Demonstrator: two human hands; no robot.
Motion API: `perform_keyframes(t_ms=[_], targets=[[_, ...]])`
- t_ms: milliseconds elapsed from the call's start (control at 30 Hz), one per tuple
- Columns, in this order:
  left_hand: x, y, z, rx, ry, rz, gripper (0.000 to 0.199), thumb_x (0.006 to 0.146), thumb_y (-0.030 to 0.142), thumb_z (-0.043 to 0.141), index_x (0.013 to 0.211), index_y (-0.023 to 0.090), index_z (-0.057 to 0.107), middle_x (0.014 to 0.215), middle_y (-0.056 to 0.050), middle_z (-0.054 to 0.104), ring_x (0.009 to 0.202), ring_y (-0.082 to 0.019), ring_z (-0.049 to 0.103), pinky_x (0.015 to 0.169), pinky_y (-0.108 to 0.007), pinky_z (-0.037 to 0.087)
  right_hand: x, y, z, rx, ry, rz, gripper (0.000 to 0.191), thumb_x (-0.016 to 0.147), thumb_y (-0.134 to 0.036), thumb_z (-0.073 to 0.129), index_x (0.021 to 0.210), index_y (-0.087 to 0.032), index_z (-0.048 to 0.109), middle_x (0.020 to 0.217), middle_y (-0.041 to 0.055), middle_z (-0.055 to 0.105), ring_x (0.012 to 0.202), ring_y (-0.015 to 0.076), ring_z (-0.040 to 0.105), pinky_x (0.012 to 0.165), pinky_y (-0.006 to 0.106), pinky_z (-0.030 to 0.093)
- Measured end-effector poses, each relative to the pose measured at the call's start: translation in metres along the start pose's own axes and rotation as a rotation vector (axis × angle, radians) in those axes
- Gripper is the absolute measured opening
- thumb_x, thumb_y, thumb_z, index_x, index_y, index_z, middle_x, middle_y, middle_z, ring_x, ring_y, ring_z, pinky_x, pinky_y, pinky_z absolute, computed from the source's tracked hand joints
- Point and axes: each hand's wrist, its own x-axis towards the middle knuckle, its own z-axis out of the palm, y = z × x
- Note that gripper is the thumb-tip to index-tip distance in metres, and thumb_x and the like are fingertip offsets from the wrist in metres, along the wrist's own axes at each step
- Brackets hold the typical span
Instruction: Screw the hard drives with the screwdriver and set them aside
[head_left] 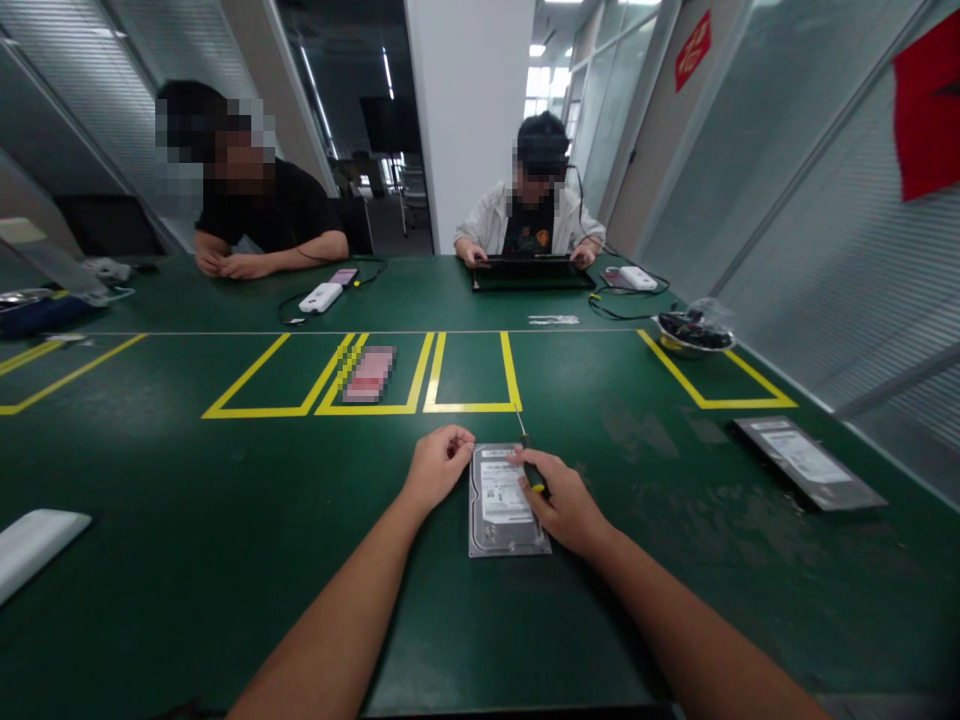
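Note:
A hard drive [499,540] with a white label lies flat on the green table in front of me. My left hand [439,468] is at its far left corner, fingers curled and thumb closed against the edge; the fingertips are partly hidden. Over the drive's right side, my right hand [562,497] grips a screwdriver [534,474] with a black handle and a yellow end. Its thin metal shaft slants away from me, past the drive's far edge, with the tip near the yellow tape.
A second hard drive [806,460] lies to the right. Behind it stands a metal bowl [696,340] with dark items. Yellow tape [472,407] marks the table; a pink phone-like object [369,374] lies inside one outline. A white object [37,545] is at left. Two people sit opposite, one holding a dark panel [532,275].

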Motion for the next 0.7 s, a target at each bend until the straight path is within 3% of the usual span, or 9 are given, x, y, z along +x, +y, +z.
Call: perform_keyframes(t_ms=[400,700], targets=[[0.006,0.0033,-0.003,-0.115,-0.046,-0.093,0.014,0.074,0.024,0.06,0.081,0.015,0.069,0.071,-0.002,0.068,0.064,-0.015,0.062,0.06,-0.024,0.047,0.0007,-0.0008,-0.0007,-0.03,0.011,-0.019,0.038,0.084,-0.015,0.052,0.121,-0.022,0.054,0.123,0.0104,0.064,0.114,0.0236,0.06,0.098,0.044,0.048],[0.0074,0.0037,-0.0052,-0.07,-0.05,-0.119,0.012,0.072,0.024,0.061,0.077,0.016,0.068,0.069,-0.002,0.067,0.064,-0.015,0.061,0.06,-0.025,0.046,0.0029,-0.0027,-0.001,-0.05,0.001,-0.006,0.035,0.084,-0.016,0.052,0.118,-0.022,0.055,0.12,0.0096,0.065,0.111,0.0237,0.06,0.096,0.042,0.048]])
